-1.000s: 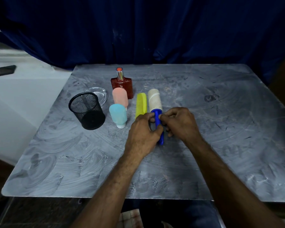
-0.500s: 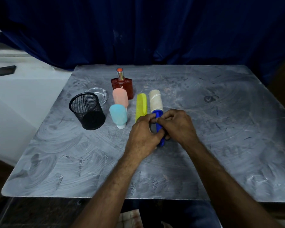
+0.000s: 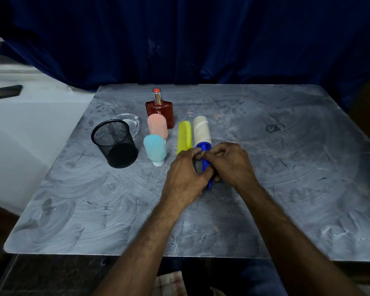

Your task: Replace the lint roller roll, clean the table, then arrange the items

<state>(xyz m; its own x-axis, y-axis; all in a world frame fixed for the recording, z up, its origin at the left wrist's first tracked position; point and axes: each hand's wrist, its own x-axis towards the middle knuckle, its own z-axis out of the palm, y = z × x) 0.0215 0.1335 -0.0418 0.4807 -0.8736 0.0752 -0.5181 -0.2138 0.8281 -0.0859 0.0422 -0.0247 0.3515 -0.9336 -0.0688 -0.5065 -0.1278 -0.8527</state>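
Near the middle of the frame, both hands have slid a bit lower on the lint roller point(image 3: 203, 142) lying on the desk point(image 3: 286, 167). The left hand point(image 3: 186, 174) and right hand point(image 3: 229, 163) stay curled around its blue handle. The roll swap looks barely started.

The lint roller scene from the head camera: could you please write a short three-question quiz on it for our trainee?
1. True or false: both hands, left hand and right hand, are on the lint roller.
2. What lies directly left of the roller? A) yellow comb B) mesh cup C) perfume bottle
3. Fill in: the roller's handle is ____ in colour.

Key: 1 true; 2 A; 3 blue.
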